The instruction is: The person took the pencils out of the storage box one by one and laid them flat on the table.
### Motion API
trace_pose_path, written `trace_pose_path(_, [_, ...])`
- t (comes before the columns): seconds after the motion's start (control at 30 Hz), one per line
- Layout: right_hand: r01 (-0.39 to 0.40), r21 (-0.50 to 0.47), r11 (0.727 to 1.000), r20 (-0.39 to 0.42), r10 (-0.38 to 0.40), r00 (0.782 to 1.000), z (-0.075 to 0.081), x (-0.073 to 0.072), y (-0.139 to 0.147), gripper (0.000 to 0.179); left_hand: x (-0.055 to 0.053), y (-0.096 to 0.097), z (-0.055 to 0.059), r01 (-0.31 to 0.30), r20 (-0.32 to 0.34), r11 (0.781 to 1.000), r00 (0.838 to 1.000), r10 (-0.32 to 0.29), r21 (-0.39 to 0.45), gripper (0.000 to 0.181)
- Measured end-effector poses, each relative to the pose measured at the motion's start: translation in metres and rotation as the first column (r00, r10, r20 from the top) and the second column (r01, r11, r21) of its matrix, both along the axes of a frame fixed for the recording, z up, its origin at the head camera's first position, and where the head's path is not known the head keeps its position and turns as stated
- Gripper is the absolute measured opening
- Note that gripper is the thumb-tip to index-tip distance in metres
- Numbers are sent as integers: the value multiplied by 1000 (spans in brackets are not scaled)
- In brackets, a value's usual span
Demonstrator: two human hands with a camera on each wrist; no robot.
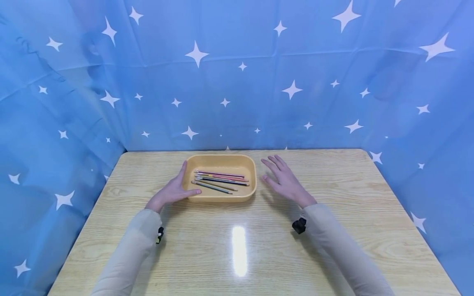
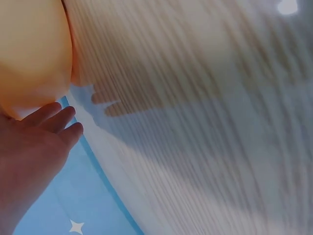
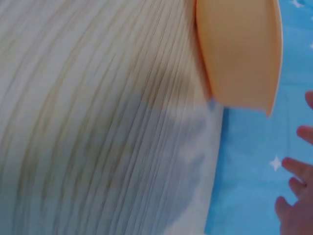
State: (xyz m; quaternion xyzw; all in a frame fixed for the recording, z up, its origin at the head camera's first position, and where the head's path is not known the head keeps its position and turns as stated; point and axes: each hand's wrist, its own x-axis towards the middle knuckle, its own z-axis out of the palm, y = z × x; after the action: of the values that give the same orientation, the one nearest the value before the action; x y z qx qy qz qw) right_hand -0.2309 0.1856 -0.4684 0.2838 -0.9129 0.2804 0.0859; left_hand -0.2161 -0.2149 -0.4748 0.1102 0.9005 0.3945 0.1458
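A tan plastic tray (image 1: 222, 199) sits near the far edge of the table, with several pencils (image 1: 222, 179) lying side by side in it. At the tray's left end is my left hand (image 1: 172, 192), its thumb extended over the front left corner and its fingers straight along the outer wall. The left wrist view shows those fingertips (image 2: 51, 110) right at the tray's side (image 2: 36, 54). To the right of the tray, my right hand (image 1: 285, 181) is held apart from it, fingers spread and holding nothing. In the right wrist view, a gap separates its fingers (image 3: 296, 169) from the tray (image 3: 239, 54).
The wood-grain table (image 1: 200, 250) extends toward me and to both sides. Behind it and at the sides hangs a blue curtain (image 1: 237, 86) with white stars. A bright light reflection (image 1: 239, 250) lies on the tabletop in front of the tray.
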Motion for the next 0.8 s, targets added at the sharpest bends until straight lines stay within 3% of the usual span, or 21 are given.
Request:
trace_pose_path(0.47, [-81, -98, 992, 76, 89, 993, 4, 0, -44, 52, -7, 9, 1, 8, 14, 999, 1000, -9, 37, 124])
trace_pose_path(0.8, [-127, -155, 980, 99, 143, 985, -1, -6, -76, 45, -8, 11, 0, 3, 20, 999, 1000, -3, 44, 125])
